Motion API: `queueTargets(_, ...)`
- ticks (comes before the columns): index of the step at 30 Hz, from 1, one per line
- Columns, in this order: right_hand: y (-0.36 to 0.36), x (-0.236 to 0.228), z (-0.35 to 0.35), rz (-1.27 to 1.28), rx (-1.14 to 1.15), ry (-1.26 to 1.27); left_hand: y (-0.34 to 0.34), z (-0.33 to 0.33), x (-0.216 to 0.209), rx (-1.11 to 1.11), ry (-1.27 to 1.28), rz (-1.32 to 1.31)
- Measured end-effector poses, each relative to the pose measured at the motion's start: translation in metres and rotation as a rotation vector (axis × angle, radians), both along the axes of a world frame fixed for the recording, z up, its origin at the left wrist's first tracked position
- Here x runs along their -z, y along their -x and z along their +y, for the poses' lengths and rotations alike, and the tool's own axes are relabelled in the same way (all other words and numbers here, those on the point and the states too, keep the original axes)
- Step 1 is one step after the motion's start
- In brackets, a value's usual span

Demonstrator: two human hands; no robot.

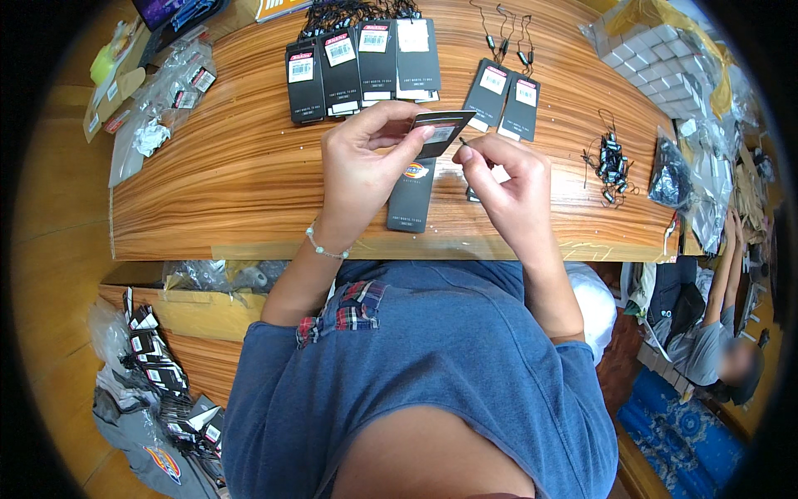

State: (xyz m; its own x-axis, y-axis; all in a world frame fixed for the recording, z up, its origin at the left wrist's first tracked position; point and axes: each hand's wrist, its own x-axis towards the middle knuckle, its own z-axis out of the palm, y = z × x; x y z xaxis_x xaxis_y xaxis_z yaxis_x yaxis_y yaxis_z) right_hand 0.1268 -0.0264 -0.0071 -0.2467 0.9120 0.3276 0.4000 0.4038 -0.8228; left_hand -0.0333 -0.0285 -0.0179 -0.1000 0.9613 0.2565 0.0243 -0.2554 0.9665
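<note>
My left hand pinches a black hang tag between thumb and fingers, tilted above the table. Close to the tag's right edge, my right hand is closed on a thin black hang-tag string, of which only a short dark end shows. Below my left hand lies another black hang tag with a coloured logo, flat on the table near its front edge. Part of a further dark piece shows under my right fingers, mostly hidden.
Stacks of strung tags line the far side, with two more strung tags to their right. Loose black strings lie at right, near bagged white boxes. Plastic bags sit at left. Another person works at far right.
</note>
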Motion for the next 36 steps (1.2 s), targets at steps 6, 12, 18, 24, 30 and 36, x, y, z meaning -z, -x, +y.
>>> queueTargets(6,0.006,0.002,0.004,-0.016,0.036,-0.079,-0.002,-0.001,-0.002,0.054,0.03,-0.005)
queueTargets(12,0.007,0.003,0.005,-0.08,0.061,-0.086,-0.004,-0.003,-0.003,0.08,0.054,0.013)
queueTargets(18,0.005,0.006,0.007,-0.131,0.051,-0.142,-0.001,-0.002,-0.004,0.135,0.046,0.117)
queueTargets(24,0.002,0.013,0.007,0.062,-0.003,0.073,0.002,-0.001,-0.013,0.182,-0.056,0.298)
queueTargets(30,-0.005,0.012,0.007,0.362,-0.155,0.415,0.004,0.0,-0.015,0.229,-0.133,0.434)
queueTargets(36,-0.001,0.013,0.003,0.398,0.024,0.11,0.001,0.001,-0.015,0.106,-0.409,0.617)
